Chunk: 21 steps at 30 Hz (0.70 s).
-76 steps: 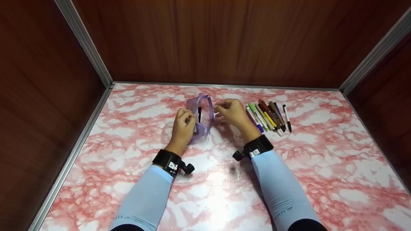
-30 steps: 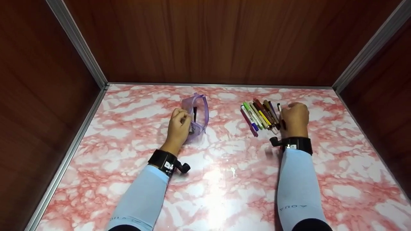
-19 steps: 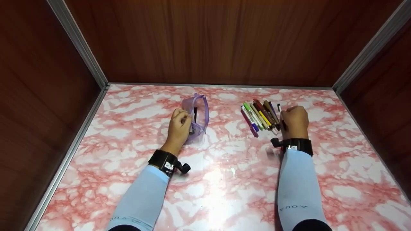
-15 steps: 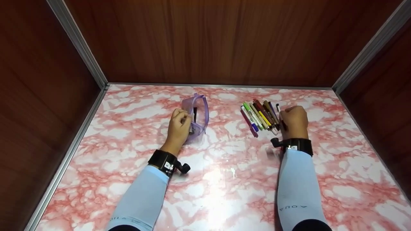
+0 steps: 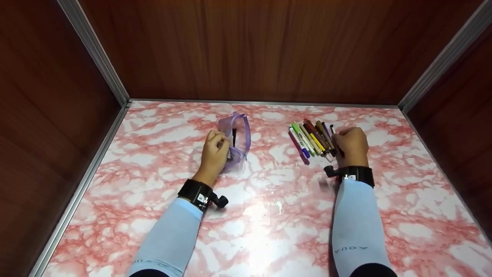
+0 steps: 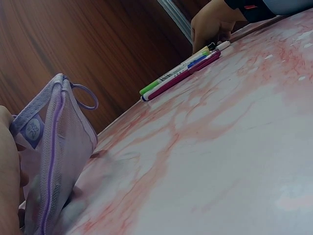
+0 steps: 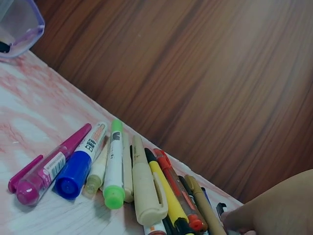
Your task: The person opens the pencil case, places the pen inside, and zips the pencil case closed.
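Observation:
My left hand (image 5: 216, 148) pinches the near-left edge of a purple mesh pencil case (image 5: 248, 134), which stands with its mouth spread towards the right. A dark, slim pen (image 5: 234, 136) shows inside it. In the left wrist view the zip and a round label on the case (image 6: 51, 147) face the camera. My right hand (image 5: 353, 144) has its fingers curled around a white pen with black ends (image 5: 332, 129); most of that pen is hidden behind the hand. Just left of it lies a row of pens and markers (image 5: 311, 138), side by side on the table.
The table top (image 5: 246, 231) has a red-and-white marbled surface. Dark wooden panels (image 5: 246, 50) rise along the back and both sides, joined by metal edging. In the right wrist view a green-capped marker (image 7: 115, 164) and a magenta pen (image 7: 54, 166) lie in the row.
My right hand has gone from the pencil case's mouth to the white pen at the right end of the row, then shifted it slightly left. The left hand keeps its hold on the case.

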{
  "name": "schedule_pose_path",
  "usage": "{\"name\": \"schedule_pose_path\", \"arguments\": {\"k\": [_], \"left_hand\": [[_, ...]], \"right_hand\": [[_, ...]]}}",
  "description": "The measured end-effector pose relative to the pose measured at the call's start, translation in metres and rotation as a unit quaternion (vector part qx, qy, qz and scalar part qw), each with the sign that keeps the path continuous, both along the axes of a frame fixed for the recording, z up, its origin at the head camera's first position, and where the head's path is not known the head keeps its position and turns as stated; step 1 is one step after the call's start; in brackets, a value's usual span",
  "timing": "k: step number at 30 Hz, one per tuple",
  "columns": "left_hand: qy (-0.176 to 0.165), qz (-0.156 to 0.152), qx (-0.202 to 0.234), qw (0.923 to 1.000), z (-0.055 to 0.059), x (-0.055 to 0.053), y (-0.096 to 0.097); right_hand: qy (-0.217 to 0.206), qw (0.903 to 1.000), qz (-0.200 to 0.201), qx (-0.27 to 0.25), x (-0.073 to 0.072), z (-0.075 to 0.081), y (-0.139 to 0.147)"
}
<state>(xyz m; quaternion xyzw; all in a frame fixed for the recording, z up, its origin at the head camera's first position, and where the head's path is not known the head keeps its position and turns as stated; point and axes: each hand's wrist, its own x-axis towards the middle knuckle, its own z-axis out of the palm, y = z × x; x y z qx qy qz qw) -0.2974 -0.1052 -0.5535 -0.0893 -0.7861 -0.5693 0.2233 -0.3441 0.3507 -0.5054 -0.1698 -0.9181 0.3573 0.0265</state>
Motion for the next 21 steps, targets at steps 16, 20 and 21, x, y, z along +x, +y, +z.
{"name": "schedule_pose_path", "arguments": {"k": [16,20,21], "left_hand": [[-0.004,0.000,0.002,1.0000,0.000,0.000,-0.001],[-0.006,0.000,0.001,1.0000,0.001,0.001,-0.001],[-0.007,0.000,0.001,1.0000,0.001,0.001,-0.001]], "right_hand": [[-0.003,0.9996,-0.017,-0.020,-0.004,0.003,-0.007],[0.039,0.9868,-0.056,-0.147,-0.007,0.006,-0.016],[0.057,0.9767,-0.068,-0.196,-0.008,0.008,-0.019]]}}
